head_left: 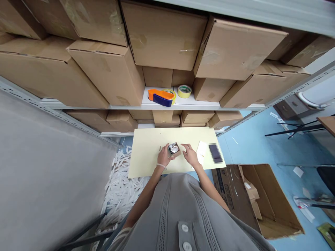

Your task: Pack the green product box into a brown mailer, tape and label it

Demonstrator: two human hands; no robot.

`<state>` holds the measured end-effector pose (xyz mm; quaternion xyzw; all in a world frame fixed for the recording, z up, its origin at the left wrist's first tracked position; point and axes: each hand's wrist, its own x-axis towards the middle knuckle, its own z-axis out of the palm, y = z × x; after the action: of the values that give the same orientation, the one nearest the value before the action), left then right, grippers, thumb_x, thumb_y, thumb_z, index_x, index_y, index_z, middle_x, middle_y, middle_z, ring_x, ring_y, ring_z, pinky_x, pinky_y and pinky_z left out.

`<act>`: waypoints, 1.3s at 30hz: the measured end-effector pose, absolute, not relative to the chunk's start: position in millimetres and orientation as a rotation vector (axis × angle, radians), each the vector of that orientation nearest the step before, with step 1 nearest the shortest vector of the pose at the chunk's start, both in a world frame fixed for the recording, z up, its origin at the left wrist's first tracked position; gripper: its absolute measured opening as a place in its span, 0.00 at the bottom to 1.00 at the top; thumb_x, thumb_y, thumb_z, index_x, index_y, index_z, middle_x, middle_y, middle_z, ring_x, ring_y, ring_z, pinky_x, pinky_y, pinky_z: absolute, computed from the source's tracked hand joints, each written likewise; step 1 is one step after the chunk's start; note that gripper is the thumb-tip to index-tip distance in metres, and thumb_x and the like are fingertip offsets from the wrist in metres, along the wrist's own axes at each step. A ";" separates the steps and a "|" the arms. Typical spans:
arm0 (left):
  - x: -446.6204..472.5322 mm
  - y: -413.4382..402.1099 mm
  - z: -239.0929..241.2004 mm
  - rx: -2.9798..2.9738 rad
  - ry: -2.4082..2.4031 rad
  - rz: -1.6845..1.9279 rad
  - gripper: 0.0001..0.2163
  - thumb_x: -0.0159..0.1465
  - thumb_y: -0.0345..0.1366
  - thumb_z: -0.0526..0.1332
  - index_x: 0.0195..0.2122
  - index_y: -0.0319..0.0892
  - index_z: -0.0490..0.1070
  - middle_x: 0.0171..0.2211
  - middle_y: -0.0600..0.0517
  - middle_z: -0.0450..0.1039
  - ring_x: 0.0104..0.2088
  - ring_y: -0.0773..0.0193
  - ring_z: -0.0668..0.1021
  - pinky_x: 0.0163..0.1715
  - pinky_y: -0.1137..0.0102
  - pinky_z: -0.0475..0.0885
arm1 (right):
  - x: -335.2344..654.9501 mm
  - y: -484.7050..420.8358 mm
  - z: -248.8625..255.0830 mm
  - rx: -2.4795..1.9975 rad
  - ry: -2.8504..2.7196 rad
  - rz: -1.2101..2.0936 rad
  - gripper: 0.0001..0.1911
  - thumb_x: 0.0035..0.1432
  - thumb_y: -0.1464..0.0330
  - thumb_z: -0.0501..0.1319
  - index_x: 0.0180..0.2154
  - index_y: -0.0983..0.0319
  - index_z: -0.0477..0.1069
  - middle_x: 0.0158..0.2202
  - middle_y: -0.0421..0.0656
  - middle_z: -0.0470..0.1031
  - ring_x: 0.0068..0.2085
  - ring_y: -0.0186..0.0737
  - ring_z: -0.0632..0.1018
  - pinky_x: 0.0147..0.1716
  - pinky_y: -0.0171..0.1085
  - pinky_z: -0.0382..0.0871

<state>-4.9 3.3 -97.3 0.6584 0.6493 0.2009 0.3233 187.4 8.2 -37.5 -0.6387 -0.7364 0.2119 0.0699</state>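
A small open cardboard box point(177, 153) rests on the pale yellow table point(149, 146), with a shiny silver round item point(173, 149) inside it. What that item is, I cannot make out. My left hand point(164, 156) grips the box from its left side, thumb toward the near edge. To the right of the box, my right hand point(190, 154) is held with its fingers apart and nothing in them, the index finger pointing toward the box. Farther right lie a white paper point(201, 149) and a dark pixelated rectangle point(215, 153).
Shelves of cardboard boxes point(164, 35) stand behind the table. On one shelf sit an orange and blue tape dispenser point(161, 97) and a yellow tape roll point(184, 91). A large open carton point(272, 198) is on the floor at right; white strips point(125, 188) pile up at left.
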 end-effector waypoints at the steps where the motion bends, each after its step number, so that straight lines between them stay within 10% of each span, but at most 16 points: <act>1: -4.4 2.9 -97.9 1.731 1.701 0.533 0.44 0.51 0.39 0.72 0.64 0.47 0.48 0.60 0.42 0.61 0.60 0.50 0.67 0.53 0.60 0.65 | 189.8 5.5 -41.8 -1.938 -2.176 0.671 0.25 0.63 0.72 0.52 0.60 0.54 0.59 0.55 0.44 0.65 0.37 0.34 0.76 0.39 0.35 0.69; 16: 5.8 9.6 -89.4 1.737 1.686 0.783 0.25 0.67 0.40 0.52 0.64 0.41 0.54 0.57 0.41 0.63 0.57 0.56 0.69 0.55 0.61 0.66 | 186.9 -10.5 -51.0 -1.966 -2.010 0.873 0.24 0.62 0.71 0.54 0.60 0.56 0.59 0.53 0.44 0.69 0.38 0.34 0.77 0.38 0.35 0.67; 27: 4.4 14.4 -73.9 2.284 1.445 0.504 0.24 0.65 0.42 0.56 0.63 0.52 0.59 0.68 0.49 0.51 0.67 0.49 0.53 0.65 0.49 0.47 | 193.5 -18.0 -54.2 -2.032 -1.921 0.821 0.23 0.62 0.70 0.54 0.59 0.57 0.60 0.54 0.45 0.69 0.37 0.34 0.77 0.39 0.35 0.68; 39: -10.6 30.4 -88.8 2.051 1.632 0.531 0.27 0.58 0.36 0.64 0.60 0.56 0.65 0.56 0.50 0.64 0.55 0.55 0.70 0.54 0.65 0.69 | 184.7 -21.7 -53.6 -2.036 -1.945 0.836 0.22 0.62 0.70 0.54 0.57 0.57 0.61 0.53 0.45 0.69 0.39 0.35 0.77 0.38 0.35 0.67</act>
<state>-10.6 30.4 -88.8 0.7460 0.5938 0.1932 0.2315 184.7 -21.7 -53.6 -0.6896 -0.6588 0.2829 0.1019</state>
